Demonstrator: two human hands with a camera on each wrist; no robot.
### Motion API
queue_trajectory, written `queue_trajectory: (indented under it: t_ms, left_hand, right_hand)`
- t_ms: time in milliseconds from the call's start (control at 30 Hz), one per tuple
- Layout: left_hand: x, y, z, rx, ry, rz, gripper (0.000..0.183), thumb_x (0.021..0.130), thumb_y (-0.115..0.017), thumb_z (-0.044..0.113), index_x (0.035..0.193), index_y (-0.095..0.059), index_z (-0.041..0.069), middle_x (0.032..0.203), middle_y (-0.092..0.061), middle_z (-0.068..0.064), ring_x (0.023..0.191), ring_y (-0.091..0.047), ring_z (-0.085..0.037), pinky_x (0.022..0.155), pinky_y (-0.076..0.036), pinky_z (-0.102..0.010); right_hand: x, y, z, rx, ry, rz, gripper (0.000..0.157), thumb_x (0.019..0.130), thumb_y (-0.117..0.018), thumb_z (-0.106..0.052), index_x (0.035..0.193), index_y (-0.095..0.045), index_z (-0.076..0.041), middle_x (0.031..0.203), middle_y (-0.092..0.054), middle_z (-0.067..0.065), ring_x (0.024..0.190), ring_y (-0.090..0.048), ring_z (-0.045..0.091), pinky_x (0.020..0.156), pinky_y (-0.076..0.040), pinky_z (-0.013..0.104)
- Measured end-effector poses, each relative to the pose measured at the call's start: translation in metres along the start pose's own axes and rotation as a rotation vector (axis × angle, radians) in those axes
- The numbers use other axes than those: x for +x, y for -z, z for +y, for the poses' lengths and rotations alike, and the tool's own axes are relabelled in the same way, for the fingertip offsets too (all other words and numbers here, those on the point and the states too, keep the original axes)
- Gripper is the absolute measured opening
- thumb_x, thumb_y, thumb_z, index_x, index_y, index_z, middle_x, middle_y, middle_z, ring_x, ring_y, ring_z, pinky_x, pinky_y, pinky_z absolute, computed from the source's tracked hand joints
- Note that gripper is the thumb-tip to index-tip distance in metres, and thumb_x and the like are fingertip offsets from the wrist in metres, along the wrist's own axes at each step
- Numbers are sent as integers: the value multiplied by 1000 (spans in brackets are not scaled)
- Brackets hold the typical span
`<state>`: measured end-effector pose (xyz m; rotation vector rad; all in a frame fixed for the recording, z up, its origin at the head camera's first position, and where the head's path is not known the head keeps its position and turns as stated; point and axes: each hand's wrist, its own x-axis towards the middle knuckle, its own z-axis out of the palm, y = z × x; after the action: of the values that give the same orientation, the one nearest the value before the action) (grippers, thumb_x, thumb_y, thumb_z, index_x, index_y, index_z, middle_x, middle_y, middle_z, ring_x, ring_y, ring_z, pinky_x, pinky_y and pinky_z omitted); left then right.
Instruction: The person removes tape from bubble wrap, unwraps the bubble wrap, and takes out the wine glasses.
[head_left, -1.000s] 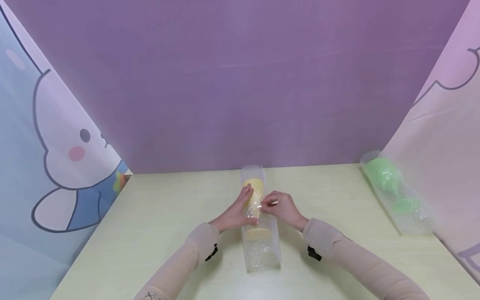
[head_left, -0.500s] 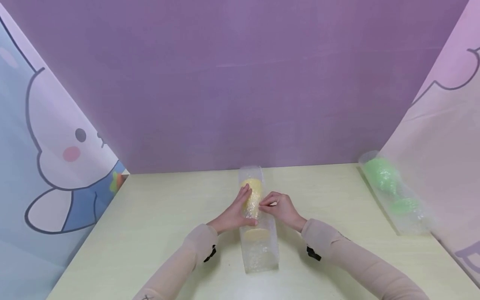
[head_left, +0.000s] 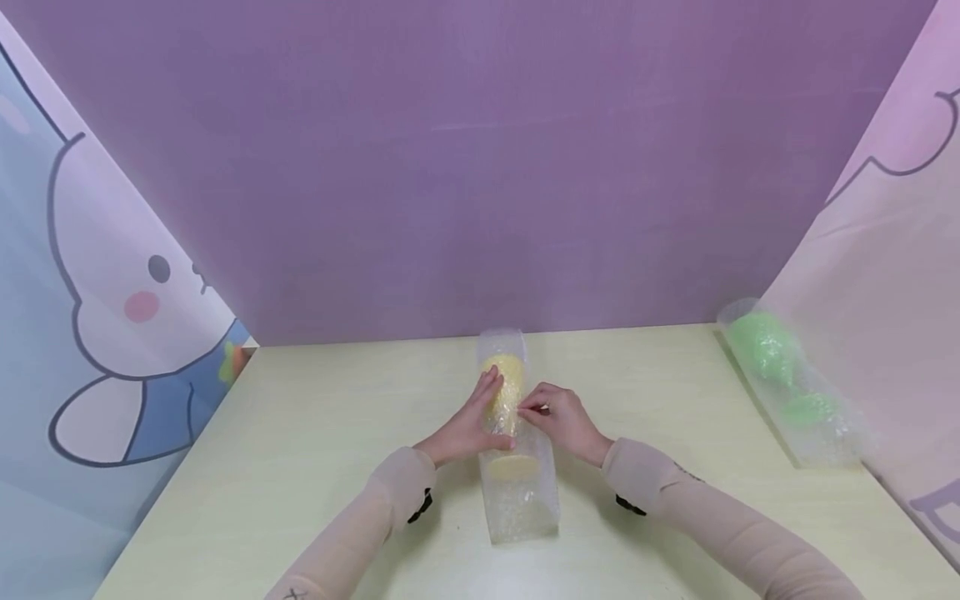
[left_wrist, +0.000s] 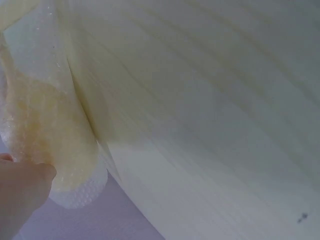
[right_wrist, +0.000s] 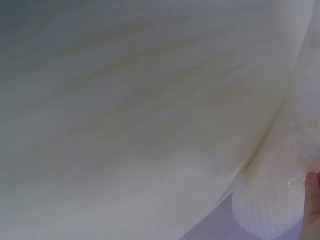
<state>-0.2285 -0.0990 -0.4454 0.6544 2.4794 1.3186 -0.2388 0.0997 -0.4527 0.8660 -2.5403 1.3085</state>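
Observation:
A yellow goblet [head_left: 512, 392] lies rolled in clear bubble wrap [head_left: 522, 508] at the middle of the table, its bowl toward the back and its round foot toward the front. My left hand [head_left: 467, 423] holds the roll from the left, thumb and fingers spread apart along it. From the right, my right hand [head_left: 564, 418] pinches at the side of the wrap with thumb and forefinger. Whether a piece of tape or just the wrap's edge is between those fingertips is too small to tell. The left wrist view shows the goblet's bowl [left_wrist: 75, 135] through the wrap.
Another bubble-wrapped goblet, green [head_left: 765, 346], lies at the table's right edge. A purple panel [head_left: 480, 183] stands along the back of the pale table [head_left: 337, 400]. Printed cloths hang at the left [head_left: 112, 292] and the right [head_left: 885, 292].
The head view has shifted slightly. Both hands stay at the wrapped goblet; the right fingertips make only small movements at the side of the wrap.

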Motion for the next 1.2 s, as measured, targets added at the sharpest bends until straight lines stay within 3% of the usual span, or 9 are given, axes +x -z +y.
queue_trajectory:
  t_ms: [167,633,1200]
  left_hand:
    - [0,0,0,2,-1,2,99,78,-73,25,149,-4,18,154,12,10,140,16,-12,113,-8,-54]
    - [-1,-1,2,-16,4,1,101,77,-74,26,149,-4,18,153,12,11,140,17,-11,114,-8,-52]
    - [3,-6,-7,20,-16,25,105,74,-76,29,148,-2,20,152,13,15,140,16,-11,114,-7,-51]
  right_hand:
    - [0,0,3,8,3,-8,7,83,-65,-6,87,-70,-4,86,-63,3,81,-63,16,70,-53,14]
    - [1,1,4,115,-89,-15,9,87,-60,-9,89,-67,-5,95,-67,8,89,-63,21,73,-55,19]
    - [-1,2,2,133,-139,-22,14,89,-57,-10,97,-65,-1,97,-68,11,91,-63,23,77,-55,25]
